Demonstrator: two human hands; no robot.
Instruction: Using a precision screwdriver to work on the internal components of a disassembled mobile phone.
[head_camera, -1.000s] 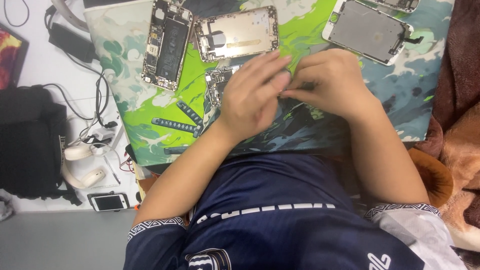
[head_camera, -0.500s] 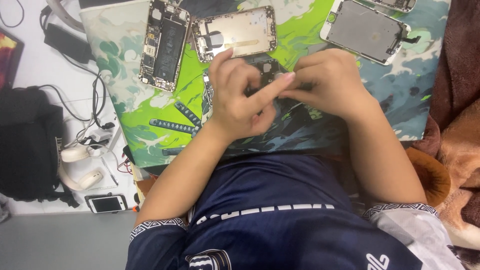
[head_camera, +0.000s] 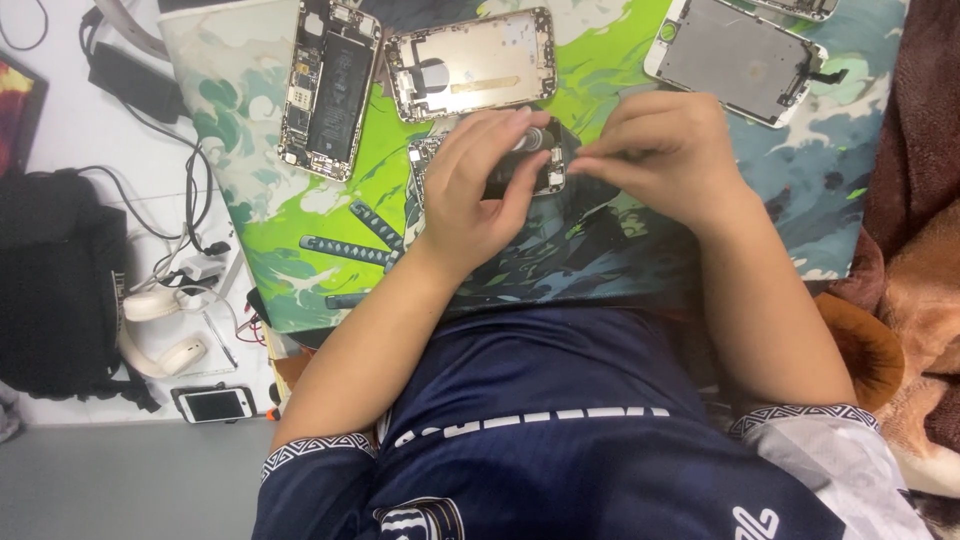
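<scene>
My left hand (head_camera: 470, 190) grips an opened phone body (head_camera: 545, 165) lying on the green and blue patterned mat (head_camera: 280, 230); its fingers curl over the phone's left side. My right hand (head_camera: 665, 150) is pinched at the phone's right edge, fingertips together on something too small to make out. The phone's inner parts show between the two hands. Most of that phone is hidden under my left palm.
On the mat's far side lie an open phone with its battery showing (head_camera: 328, 90), a gold rear housing (head_camera: 470, 62) and a screen assembly face down (head_camera: 735, 60). White headphones (head_camera: 155, 330), cables, a black bag (head_camera: 55, 285) and a small phone (head_camera: 215, 404) sit left.
My left hand has slid right and up over the phone body and closed around it. My right hand stays pinched at the phone's right edge.
</scene>
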